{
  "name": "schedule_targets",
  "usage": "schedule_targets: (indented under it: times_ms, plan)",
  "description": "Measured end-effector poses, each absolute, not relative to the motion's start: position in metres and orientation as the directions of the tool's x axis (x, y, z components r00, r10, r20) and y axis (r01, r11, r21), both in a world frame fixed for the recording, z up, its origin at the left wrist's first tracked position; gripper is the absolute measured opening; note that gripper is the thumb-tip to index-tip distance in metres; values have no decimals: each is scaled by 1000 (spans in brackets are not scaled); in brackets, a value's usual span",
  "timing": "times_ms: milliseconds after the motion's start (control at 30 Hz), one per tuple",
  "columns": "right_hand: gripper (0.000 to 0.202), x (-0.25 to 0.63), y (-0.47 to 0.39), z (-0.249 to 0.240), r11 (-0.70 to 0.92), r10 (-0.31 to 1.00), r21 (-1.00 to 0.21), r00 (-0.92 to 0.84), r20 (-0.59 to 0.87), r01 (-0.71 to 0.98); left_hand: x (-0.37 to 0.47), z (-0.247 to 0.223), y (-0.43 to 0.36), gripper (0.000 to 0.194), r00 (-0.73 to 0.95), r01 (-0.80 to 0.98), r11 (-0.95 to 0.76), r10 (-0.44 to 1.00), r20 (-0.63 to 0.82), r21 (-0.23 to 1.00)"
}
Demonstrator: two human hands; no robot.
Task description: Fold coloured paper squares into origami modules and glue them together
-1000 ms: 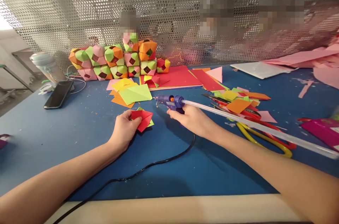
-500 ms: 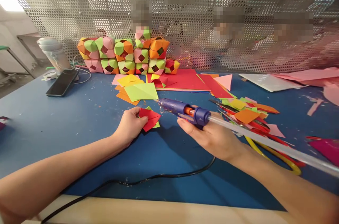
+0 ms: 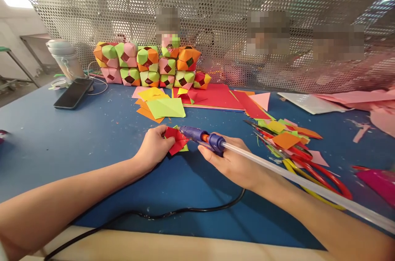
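My left hand (image 3: 156, 146) pinches a folded red paper piece (image 3: 176, 142) with green paper showing beneath it, low over the blue table. A blue glue gun (image 3: 194, 134) is gripped in my right hand (image 3: 236, 162), its nozzle at the upper right part of the red paper. Whether the tip touches the paper I cannot tell. A long clear glue stick (image 3: 277, 168) runs out of the gun's back over my right forearm. Behind the hands lie a light green sheet (image 3: 166, 107) and yellow and orange sheets (image 3: 151, 94).
Stacked folded-paper blocks (image 3: 148, 58) stand by a perforated metal screen (image 3: 222, 26). At left are a phone (image 3: 73, 93) and a bottle (image 3: 65, 60). Scissors (image 3: 321, 174) lie among scraps at right. A black cord (image 3: 185, 210) crosses the table (image 3: 101, 142) in front.
The glue gun in my right hand has moved left and down, bringing its nozzle to the red paper. My left hand still holds the paper, nearly in place.
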State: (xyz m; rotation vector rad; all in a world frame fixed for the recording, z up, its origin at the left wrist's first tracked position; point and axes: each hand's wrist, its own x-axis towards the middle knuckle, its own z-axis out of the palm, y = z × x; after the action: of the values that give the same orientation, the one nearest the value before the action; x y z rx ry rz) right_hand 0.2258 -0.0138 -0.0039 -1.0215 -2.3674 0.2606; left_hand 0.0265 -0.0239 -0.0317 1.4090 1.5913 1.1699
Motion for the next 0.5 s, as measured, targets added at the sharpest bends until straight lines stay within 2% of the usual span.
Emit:
schedule_targets:
  times_ms: [500]
  plan:
    - [28, 227, -15, -4, 703, 700, -283, -563, 439, 653, 24, -37, -24, 7, -138, 419, -30, 986, 96, 908]
